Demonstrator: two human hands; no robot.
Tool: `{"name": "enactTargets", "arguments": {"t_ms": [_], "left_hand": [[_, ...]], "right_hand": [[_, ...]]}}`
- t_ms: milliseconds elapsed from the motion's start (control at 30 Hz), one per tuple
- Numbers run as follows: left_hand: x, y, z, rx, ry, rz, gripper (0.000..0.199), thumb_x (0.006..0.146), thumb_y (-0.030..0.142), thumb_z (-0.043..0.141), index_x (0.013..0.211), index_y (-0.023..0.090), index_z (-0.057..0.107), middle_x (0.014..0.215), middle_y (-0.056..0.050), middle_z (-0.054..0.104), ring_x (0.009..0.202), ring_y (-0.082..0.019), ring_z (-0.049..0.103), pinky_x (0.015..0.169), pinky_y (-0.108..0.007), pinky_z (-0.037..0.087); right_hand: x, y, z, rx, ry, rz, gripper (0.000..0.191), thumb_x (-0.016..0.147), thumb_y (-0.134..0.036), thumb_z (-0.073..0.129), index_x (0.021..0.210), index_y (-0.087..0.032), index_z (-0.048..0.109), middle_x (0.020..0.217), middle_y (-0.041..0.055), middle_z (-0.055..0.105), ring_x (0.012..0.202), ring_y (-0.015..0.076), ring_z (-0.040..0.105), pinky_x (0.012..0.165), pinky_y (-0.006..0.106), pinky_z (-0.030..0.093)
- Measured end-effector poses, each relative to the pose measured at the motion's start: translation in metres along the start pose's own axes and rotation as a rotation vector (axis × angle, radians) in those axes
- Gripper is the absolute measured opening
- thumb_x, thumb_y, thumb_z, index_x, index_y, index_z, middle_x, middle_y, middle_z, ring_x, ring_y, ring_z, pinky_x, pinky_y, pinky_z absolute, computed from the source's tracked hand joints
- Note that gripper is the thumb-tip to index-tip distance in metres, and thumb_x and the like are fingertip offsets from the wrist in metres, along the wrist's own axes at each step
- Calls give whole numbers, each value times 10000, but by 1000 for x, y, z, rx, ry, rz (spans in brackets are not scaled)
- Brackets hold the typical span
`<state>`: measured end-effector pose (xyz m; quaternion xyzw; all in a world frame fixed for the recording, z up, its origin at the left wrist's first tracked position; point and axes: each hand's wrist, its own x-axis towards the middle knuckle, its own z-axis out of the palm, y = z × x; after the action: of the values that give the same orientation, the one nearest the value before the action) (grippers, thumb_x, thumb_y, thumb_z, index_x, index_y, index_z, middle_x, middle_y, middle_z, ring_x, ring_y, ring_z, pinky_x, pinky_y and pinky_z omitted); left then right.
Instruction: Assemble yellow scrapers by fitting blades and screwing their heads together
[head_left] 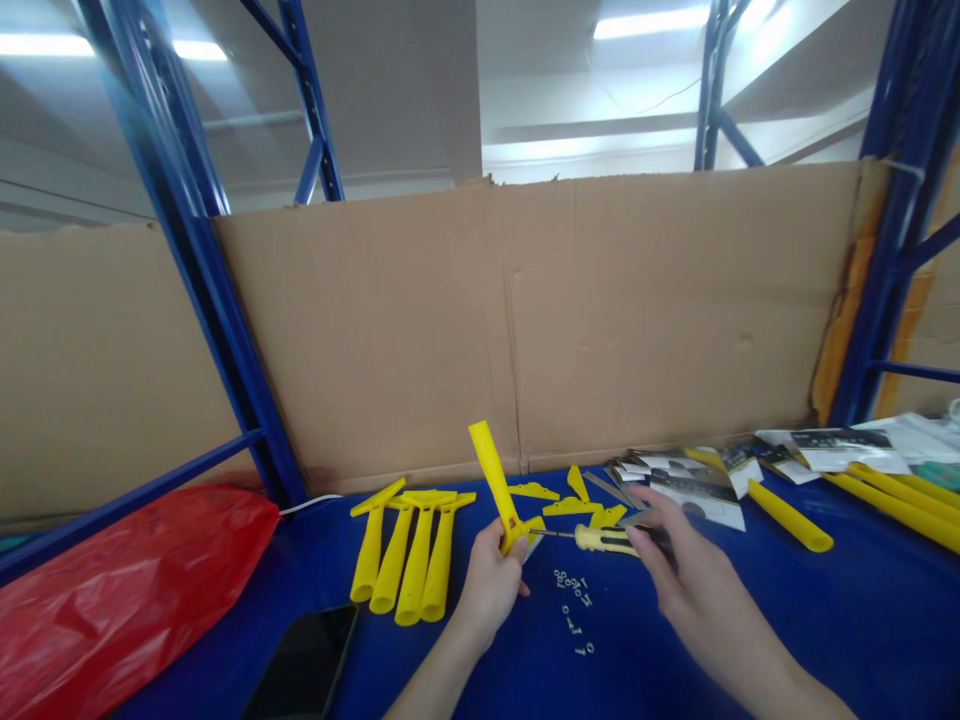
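Blue tabletop (pixel 517 665): left fingers (pixel 490 540) grip yellow handle (pixel 491 470); right fingers (pixel 667 512) wrapped around screwdriver (pixel 598 539).

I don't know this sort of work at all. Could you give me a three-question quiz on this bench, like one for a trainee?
1. Which hand holds the screwdriver, and what does it point at?
2. True or false: the red plastic lies to the right of the phone.
3. How many T-shaped pieces lie in the row to the left of the left hand?

Key:
1. The right hand; it points at the yellow tool in the left hand.
2. False: the red plastic is left of the phone.
3. Four.
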<state>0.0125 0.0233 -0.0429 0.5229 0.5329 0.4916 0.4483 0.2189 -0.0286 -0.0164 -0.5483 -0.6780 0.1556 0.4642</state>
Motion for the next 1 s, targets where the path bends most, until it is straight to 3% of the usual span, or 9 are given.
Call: {"name": "enactTargets", "arguments": {"t_ms": [167,300,367,467,533,600,733,867,1000], "left_hand": [[0,-1,-1,-33,33,-5,162,757,216,657,883,119,626,723,-16,529,577,-112,502,375,-191,454],[0,1,-1,13,3,0,134,788,164,599,911,116,616,756,-20,534,571,-106,507,379,-193,459],[0,2,0,28,2,-1,125,797,146,576,913,111,610,752,-15,526,558,-100,501,376,-191,457],[-1,4,0,30,14,-10,115,805,134,554,907,107,602,714,2,494,541,-96,490,373,-193,453],[-1,4,0,35,0,-11,125,808,133,550,920,107,598,726,-1,500,543,-95,490,381,-193,456],[-1,3,0,45,-11,-8,136,808,135,553,935,109,596,753,-11,518,550,-92,495,388,-187,457],[-1,3,-1,27,24,-18,132,786,172,609,905,114,605,744,-6,525,532,-85,492,375,-178,448],[-2,6,-2,8,17,-30,152,775,181,633,911,116,615,755,-17,554,522,-83,500,372,-176,446],[-3,6,-1,-18,1,-36,181,739,205,684,888,123,623,772,-27,588,516,-80,511,368,-164,428]], "right_hand": [[0,1,-1,9,-21,-45,487,901,-379,402,1365,-272,299,1165,118,565,551,144,604,479,300,534],[1,-4,-3,-85,-33,-47,349,927,-397,319,1191,-208,448,844,64,652,632,209,650,578,337,532],[1,-5,-4,-143,-24,-10,372,938,-425,286,1179,-195,450,786,59,649,678,236,666,610,359,528],[0,-4,-4,-152,-6,-75,423,917,-381,360,1307,-221,332,1070,109,606,826,223,671,663,342,541],[0,-3,-4,-136,-18,-154,424,899,-320,385,1309,-233,322,1153,115,564,919,216,655,720,331,541],[1,-4,-4,-144,-44,-170,354,903,-316,360,1241,-218,392,1053,104,607,914,231,656,735,349,536],[0,-8,-3,-205,-82,2,403,939,-426,255,1212,-184,425,723,41,626,629,241,651,593,379,521],[-2,-4,-5,-136,-35,-97,472,896,-358,403,1336,-229,288,1072,93,586,917,230,650,748,365,539],[-2,-2,-3,-96,-51,-182,352,881,-247,409,1232,-247,396,1036,80,612,924,226,657,754,358,547]]}}
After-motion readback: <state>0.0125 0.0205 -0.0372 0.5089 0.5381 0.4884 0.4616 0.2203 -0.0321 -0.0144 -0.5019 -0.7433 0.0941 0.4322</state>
